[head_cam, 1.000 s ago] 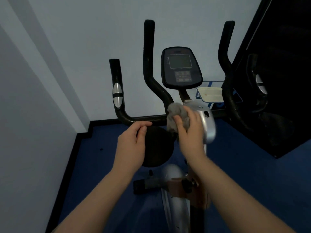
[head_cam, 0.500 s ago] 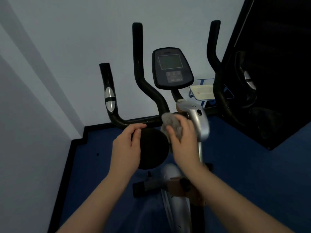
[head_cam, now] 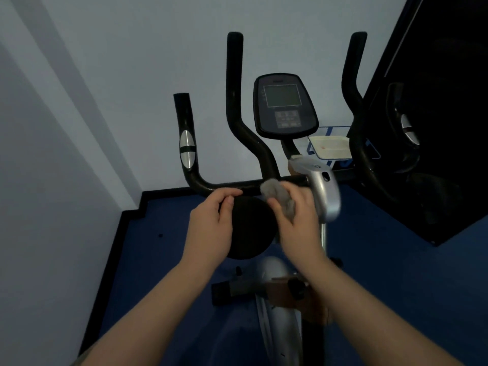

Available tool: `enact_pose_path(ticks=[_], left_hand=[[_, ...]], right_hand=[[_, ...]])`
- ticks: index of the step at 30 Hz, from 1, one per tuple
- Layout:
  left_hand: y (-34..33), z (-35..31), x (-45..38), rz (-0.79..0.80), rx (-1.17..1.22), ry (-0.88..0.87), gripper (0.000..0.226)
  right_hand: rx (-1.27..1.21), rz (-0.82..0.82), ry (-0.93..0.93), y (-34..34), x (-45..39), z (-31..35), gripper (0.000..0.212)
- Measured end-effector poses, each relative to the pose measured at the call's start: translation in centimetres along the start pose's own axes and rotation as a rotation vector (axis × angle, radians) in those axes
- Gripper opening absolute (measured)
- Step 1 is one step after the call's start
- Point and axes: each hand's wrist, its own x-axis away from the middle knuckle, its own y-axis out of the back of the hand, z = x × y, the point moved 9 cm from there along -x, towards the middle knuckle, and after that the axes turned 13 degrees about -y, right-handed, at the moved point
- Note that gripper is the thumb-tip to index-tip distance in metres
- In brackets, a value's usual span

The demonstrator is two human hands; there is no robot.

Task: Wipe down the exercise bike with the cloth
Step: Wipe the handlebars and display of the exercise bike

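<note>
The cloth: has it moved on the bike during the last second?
Yes. The cloth in the right hand has slid down a little: earlier it reached well above the black crossbar, now it sits mostly level with and below it.

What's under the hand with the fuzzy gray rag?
The right hand presses a crumpled gray cloth against the black handlebar crossbar. The bar section beneath the cloth is covered.

Both forearms reach forward; left grip (head_cam: 211, 225) curls loosely, right grip (head_cam: 298, 220) clenches, knuckles up.
</note>
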Motion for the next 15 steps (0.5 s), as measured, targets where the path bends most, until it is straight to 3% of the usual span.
enact_pose_path(ticks=[3, 8, 12, 15], left_hand=[[0.0, 0.0, 0.1, -0.008, -0.006, -0.004, 0.025], [-0.1, 0.4, 0.6, -0.003, 0.004, 0.028, 0.024], [0.2, 0.1, 0.0, -0.018, 0.007, 0.009, 0.026], [0.1, 0.3, 0.2, -0.03, 0.003, 0.019, 0.025]], right_hand=[[0.143, -0.02, -0.004, -0.4, -2.4, 1.1, 0.024], [-0.046, -0.044, -0.024, 0.1, 1.4, -1.0, 0.028], [0.031, 0.02, -0.015, 0.2, -1.4, 0.2, 0.024], [0.06, -0.027, -0.072, 0.0, -2.8, 0.7, 0.029]])
